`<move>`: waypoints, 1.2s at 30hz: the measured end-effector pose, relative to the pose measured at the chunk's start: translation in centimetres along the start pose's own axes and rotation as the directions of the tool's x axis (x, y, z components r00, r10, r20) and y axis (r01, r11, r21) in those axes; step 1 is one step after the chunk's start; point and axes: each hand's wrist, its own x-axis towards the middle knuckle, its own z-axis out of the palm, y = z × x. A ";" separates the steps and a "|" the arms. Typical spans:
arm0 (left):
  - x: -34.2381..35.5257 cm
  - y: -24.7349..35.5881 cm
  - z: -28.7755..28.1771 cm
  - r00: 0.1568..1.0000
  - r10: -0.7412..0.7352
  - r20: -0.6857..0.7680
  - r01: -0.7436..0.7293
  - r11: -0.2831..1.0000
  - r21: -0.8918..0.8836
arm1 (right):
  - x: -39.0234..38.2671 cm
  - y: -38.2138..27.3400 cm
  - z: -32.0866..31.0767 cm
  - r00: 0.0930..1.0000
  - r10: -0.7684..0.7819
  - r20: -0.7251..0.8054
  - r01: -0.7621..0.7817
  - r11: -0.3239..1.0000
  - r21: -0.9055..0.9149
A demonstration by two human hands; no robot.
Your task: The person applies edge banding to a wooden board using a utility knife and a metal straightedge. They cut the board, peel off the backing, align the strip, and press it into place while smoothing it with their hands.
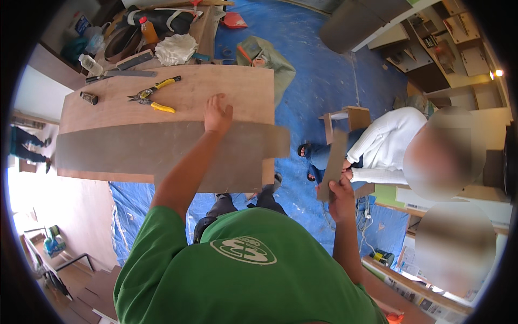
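Observation:
My left hand (217, 114) lies on the pale plywood board (237, 83), fingers stretched out and holding nothing. Below its wrist, a grey-brown flat sheet (113, 148) covers the near part of the board and sticks out past its right end. Out to the right, my right hand (342, 201) grips the lower end of a narrow grey-brown strip (334, 164), held up off the board. Yellow-handled snips (154, 96) rest on the plywood left of my left hand, jaws pointing left. A small dark block-like tool (89, 98) sits farther left.
A person in a white sweater (396, 137) sits close behind the strip. Along the board's far edge are a metal straightedge (132, 73), a crumpled white cloth (176, 49) and an orange bottle (148, 31). Blue sheeting (315, 70) covers the floor; a wooden stool (356, 116) stands there.

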 end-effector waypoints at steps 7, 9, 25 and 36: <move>6.4 -3.9 0.5 0.959 -0.069 -0.276 0.181 0.896 0.406 | 20.0 -2.6 2.5 0.968 -0.001 0.252 0.019 0.998 -0.067; 6.8 -4.2 0.9 0.942 -0.117 -0.315 0.267 0.831 0.488 | 26.4 -2.5 4.0 0.962 0.023 0.273 0.029 0.982 -0.185; 8.2 -2.6 2.9 0.976 -0.126 -0.179 0.214 0.717 0.664 | 63.7 13.9 18.8 0.909 0.132 0.396 -0.041 0.973 -0.228; 7.9 -3.4 2.5 0.976 -0.131 -0.171 0.212 0.739 0.639 | 67.3 21.8 20.4 0.957 0.186 0.223 0.024 0.716 -0.698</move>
